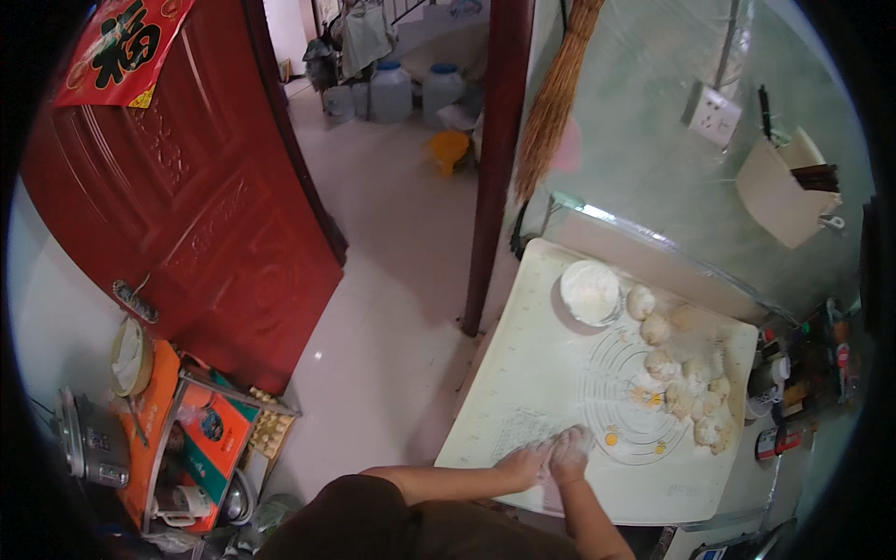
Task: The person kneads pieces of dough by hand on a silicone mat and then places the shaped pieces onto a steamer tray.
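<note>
My left hand (pixel 526 463) and my right hand (pixel 570 453) meet over the near edge of a pale kneading mat (pixel 518 378) printed with rings. White flour coats the fingers of both. Whatever may lie between or under the palms is hidden. To the right of the hands, several floured dough pieces (pixel 679 399) sit in a loose cluster. Two rounder dough balls (pixel 655 329) lie farther back, beside a bowl of flour (pixel 590 292). Flour is dusted over parts of the mat.
Behind the mat runs a wall with a socket (pixel 715 117) and a utensil holder (pixel 784 189). Jars and bottles (pixel 770 378) crowd the right. A straw broom (pixel 560 98) hangs by the doorway. Leftward are an opened red door (pixel 182 203) and a cluttered shelf (pixel 150 420).
</note>
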`<action>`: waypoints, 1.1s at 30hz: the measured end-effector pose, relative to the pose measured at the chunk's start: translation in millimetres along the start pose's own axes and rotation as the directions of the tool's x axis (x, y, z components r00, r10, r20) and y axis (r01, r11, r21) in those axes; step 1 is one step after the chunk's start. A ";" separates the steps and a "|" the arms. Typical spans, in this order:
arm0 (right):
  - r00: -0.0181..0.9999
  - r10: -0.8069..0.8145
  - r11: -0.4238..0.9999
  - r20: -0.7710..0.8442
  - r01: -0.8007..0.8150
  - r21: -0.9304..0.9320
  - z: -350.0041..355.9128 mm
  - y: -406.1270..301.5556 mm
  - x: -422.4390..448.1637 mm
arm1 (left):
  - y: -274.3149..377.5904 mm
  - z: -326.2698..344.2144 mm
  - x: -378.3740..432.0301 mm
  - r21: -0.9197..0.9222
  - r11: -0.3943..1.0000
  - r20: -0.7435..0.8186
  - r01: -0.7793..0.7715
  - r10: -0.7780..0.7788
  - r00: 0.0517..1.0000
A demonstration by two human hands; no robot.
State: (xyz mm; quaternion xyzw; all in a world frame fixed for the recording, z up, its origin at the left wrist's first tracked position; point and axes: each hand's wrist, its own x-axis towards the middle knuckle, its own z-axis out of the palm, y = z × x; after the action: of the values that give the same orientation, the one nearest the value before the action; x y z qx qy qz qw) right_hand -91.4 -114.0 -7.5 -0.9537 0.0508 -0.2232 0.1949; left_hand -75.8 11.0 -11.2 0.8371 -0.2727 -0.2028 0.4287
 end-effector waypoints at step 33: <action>0.976 0.114 0.920 0.185 -0.174 0.350 13.0 28.5 224.5 | 10.4 -30.4 27.4 -0.064 0.990 -0.208 0.129 -0.140 0.968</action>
State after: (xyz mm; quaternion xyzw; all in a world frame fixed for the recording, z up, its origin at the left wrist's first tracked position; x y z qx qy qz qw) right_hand 115.1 -176.9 61.7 -0.9096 0.0631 -0.1358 0.3875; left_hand -40.3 7.1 11.2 0.8594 -0.1630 -0.1480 0.4614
